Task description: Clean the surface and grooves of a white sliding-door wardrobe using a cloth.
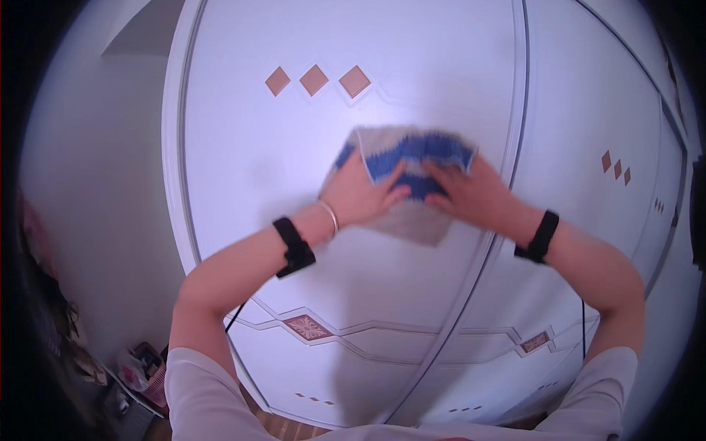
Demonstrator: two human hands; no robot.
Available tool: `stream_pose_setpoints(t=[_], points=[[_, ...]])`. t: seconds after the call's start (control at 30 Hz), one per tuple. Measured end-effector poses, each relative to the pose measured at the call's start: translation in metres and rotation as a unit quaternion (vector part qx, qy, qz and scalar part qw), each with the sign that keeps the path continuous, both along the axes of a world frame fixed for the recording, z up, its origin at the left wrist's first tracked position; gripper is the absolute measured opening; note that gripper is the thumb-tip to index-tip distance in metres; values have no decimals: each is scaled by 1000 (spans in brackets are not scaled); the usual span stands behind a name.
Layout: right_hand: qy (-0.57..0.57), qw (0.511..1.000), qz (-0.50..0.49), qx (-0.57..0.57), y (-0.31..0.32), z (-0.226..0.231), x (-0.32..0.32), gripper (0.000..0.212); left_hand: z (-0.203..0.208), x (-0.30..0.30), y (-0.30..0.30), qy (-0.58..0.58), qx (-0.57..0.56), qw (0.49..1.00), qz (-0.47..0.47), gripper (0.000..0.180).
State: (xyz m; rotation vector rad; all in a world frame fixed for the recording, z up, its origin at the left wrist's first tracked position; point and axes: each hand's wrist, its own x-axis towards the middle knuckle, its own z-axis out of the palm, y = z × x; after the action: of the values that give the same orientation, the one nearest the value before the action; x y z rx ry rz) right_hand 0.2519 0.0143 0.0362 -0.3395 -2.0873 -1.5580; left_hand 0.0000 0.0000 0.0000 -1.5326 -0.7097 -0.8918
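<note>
A beige cloth [412, 226] with blue bands is bunched and folded in front of a white wardrobe door [257, 220], close to its surface. My left hand [357, 195] holds the cloth's left side, its thumb and a finger over the blue part and the other fingers partly hidden by a fold. From the right, my right hand [482, 195] grips the cloth, with fingers bent over the blue band. Both hands' fingertips come near each other at the middle. Some blur covers the fingers and cloth.
A second wardrobe door [573, 184] stands to the right, past a dark-edged vertical seam. Brown diamond inlays [314, 80] decorate the doors. At the lower left, a pink basket [156, 386] holding assorted items stands by the grey wall [103, 206].
</note>
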Motion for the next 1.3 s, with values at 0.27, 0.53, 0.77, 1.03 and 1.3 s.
stream_pose_setpoints(t=[0.27, 0.53, 0.77, 1.03, 1.3], points=[[151, 985, 51, -72, -1, 20, -74, 57, 21, -30, -11, -43, -21, 998, -38, 53], [56, 991, 56, -109, -18, -87, -73, 50, -83, -66, -37, 25, -122, 992, -9, 45], [115, 989, 60, -66, -24, -10, -112, 55, 1, -74, -36, -43, -91, 995, -15, 50], [52, 987, 37, -151, -36, -57, -102, 50, -63, -85, -42, 19, -120, 992, -28, 57], [129, 979, 123, -99, -34, -17, -128, 49, -10, -85, -38, -9, -78, 996, -31, 54]])
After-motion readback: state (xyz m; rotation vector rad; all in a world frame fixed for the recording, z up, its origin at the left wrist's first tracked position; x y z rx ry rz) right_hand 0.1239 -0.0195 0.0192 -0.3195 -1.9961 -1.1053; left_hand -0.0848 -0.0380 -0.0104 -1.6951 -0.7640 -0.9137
